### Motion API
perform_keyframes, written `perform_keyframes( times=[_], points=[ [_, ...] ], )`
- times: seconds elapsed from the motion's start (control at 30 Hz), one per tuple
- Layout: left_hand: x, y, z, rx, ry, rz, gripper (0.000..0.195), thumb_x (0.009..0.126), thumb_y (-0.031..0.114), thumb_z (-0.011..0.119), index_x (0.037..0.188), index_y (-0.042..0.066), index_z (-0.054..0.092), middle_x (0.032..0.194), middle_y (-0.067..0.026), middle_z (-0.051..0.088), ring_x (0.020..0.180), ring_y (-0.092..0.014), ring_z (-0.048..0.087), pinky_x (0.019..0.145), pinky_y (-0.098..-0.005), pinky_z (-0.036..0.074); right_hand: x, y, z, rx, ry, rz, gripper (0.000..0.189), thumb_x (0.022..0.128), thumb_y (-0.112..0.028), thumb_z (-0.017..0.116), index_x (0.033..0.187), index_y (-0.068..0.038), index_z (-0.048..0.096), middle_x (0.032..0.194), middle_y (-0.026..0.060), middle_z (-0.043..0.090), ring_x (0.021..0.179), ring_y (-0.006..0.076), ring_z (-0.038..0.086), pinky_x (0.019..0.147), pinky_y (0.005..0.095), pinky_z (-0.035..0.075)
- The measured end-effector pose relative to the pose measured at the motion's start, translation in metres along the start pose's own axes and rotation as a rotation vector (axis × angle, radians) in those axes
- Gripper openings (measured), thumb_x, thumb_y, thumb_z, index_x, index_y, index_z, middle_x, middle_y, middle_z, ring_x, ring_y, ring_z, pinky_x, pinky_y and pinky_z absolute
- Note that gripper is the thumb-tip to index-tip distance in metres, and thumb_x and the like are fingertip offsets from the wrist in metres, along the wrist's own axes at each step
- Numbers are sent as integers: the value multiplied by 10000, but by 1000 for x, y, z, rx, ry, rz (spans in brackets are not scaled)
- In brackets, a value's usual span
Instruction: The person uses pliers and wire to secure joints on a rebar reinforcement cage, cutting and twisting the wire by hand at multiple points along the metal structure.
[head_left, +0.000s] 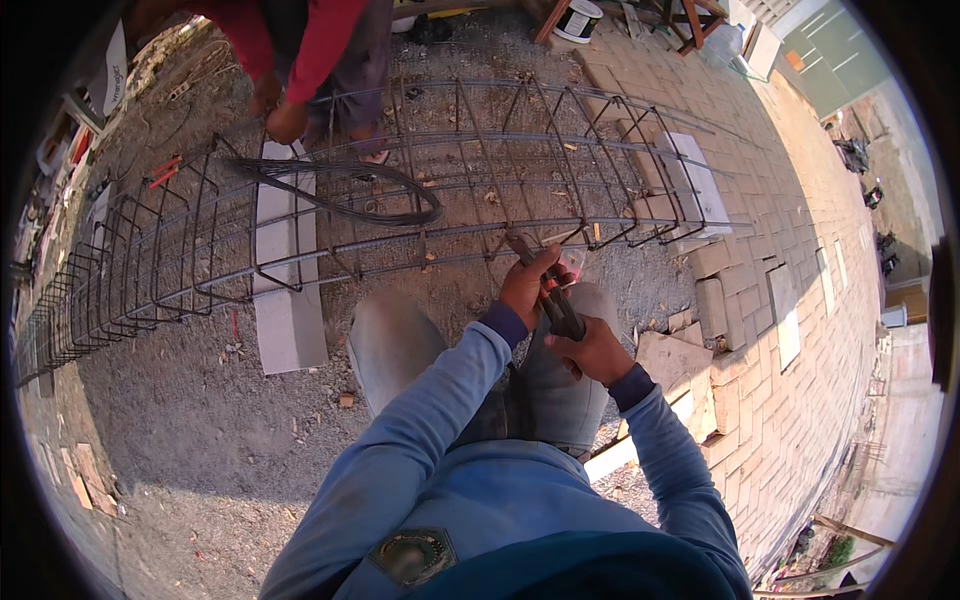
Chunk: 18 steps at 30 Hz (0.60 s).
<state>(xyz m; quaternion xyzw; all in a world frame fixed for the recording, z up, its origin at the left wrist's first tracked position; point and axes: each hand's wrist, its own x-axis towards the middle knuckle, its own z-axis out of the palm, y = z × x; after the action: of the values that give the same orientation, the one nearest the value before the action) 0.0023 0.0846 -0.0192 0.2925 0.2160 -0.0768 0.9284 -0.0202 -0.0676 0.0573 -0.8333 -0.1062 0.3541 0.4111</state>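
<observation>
My left hand (527, 283) is closed around the upper part of a pair of pincers or pliers (559, 304), whose metal head points up towards the near bars of the rebar cage (420, 236). Close below it, my right hand (596, 351) is at the dark handle ends of the same tool, fingers curled. The tool's head is at the cage's lower edge; whether it touches a bar I cannot tell. A bundle of dark tie wire (375, 202) lies across the top of the cage, left of my hands. Near my left fingers is a small clear and pink plastic object (573, 261).
The cage rests across pale blocks (289, 330), (694, 180). A co-worker in red sleeves (322, 49) stands across it, hands at its far left bars. Red-handled pliers (165, 172) lie at the left. Paving (795, 300), broken slabs (671, 367) and a bucket (577, 21) are to the right.
</observation>
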Motion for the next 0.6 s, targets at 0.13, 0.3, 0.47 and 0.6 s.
perform_keyframes(
  times=[0.13, 0.3, 0.47, 0.6],
  points=[
    [7, 13, 23, -389, -136, -68, 219, 863, 282, 662, 864, 98, 544, 718, -17, 572, 700, -189, 619, 764, -380, 544, -6, -15, -27, 587, -194, 256, 350, 862, -321, 645, 939, 14, 581, 715, 82, 605, 576, 141, 605, 428, 251, 469],
    [43, 0, 31, -636, -163, 45, 208, 861, 177, 603, 721, 109, 465, 592, -10, 491, 620, -190, 571, 746, -359, 548, -19, -85, -48, -662, 613, -378, 606, 855, -444, 614, 1197, 48, 520, 1035, 219, 612, 937, 383, 604, 810, 405, 475],
    [46, 21, 74, -768, 150, 57, 205, 850, 120, 536, 676, 102, 428, 563, -1, 444, 561, -176, 520, 688, -356, 568, -58, -154, -56, -978, 913, -621, 890, 770, -355, 734, 1408, 34, 250, 1384, 254, 361, 1282, 401, 361, 1001, 468, 350],
    [50, 22, 71, -830, 167, 49, 207, 846, 119, 524, 670, 101, 418, 562, -2, 440, 555, -178, 527, 672, -364, 578, -85, -187, -72, -790, 1001, -706, 824, 781, -290, 733, 1399, 34, 294, 1361, 248, 404, 1269, 371, 404, 1040, 464, 322]
  ],
)
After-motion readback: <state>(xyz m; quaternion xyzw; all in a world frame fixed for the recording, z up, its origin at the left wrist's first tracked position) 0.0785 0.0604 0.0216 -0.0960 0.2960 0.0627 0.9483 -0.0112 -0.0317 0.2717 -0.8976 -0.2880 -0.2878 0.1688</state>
